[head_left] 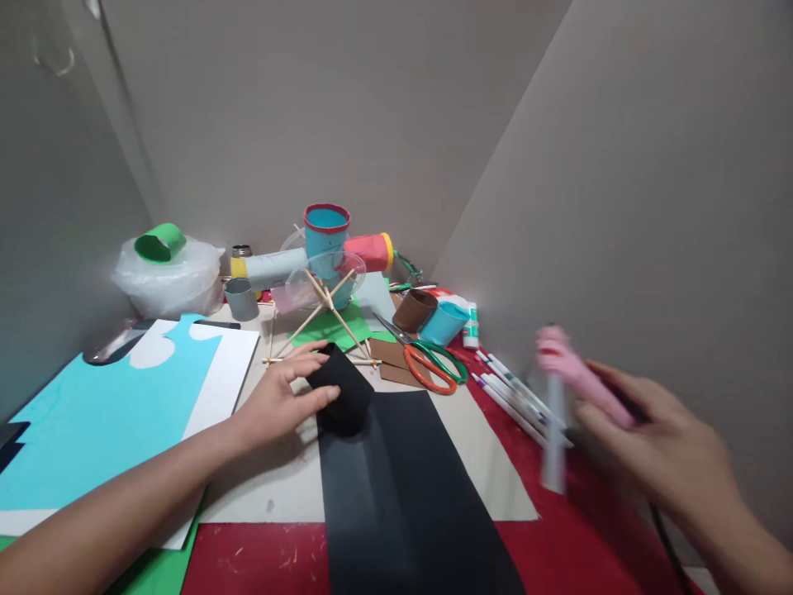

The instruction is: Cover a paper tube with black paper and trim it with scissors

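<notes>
Fingers of the left hand (282, 401) curl about a black tube (340, 388); the right hand (672, 438) grips a pink glue gun (588, 382)

Nearest, the right hand is closed round the handle of the glue gun, which is blurred, with a whitish strip (555, 438) hanging beneath its front end. Farther in, the left hand is only partly closed, thumb against the side of the tube and fingertips at its upper rim. That tube leans above the far end of a flat black sheet (427, 496); whether the 2 touch is hard to tell.

As far as shows, the black tube is already rolled but apart from the stick frame (328, 297) behind it. There the work looks well along: a blue cup (326, 250) with a red rim stands up, with 2 more rolls beside it. Seemingly unattached are 4 others: brown (409, 311), light blue (443, 325), grey (243, 300) and green (170, 238).

Underneath is a red tabletop (254, 558), partly covered by a pale sheet (266, 500). A blue cutout (124, 438) lies at left; markers (514, 409) and scissors (432, 372) at right. Toward the back sits a plastic bag (170, 281), and plain grey walls (347, 107) close in the corner.
</notes>
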Demonstrator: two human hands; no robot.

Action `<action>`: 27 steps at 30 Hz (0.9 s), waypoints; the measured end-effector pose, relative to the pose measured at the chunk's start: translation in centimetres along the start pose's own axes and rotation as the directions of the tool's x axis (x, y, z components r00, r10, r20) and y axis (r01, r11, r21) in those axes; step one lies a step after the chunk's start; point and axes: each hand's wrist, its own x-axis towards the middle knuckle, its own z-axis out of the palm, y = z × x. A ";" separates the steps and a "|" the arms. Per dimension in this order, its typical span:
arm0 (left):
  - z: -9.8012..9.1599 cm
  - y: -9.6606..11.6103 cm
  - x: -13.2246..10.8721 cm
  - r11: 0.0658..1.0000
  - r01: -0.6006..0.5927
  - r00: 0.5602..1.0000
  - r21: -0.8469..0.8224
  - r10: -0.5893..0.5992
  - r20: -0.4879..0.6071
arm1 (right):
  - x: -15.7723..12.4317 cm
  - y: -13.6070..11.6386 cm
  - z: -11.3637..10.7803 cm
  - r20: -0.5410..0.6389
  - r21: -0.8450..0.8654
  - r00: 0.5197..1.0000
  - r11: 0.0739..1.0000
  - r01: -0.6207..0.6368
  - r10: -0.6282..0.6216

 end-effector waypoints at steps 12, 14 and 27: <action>0.8 0.8 0.2 0.614 0.354 0.910 -0.705 -0.400 0.109 | -2.5 -8.8 4.0 0.296 0.716 0.944 0.688 -0.118 -0.146; 1.0 1.1 0.2 0.584 0.374 0.901 -0.720 -0.412 0.134 | -2.5 -10.2 5.0 0.232 0.704 0.947 0.710 -0.007 -0.221; 2.4 1.6 -0.4 0.568 0.404 0.898 -0.717 -0.395 0.192 | -2.2 -13.5 8.0 0.023 0.526 0.882 0.756 0.389 -0.470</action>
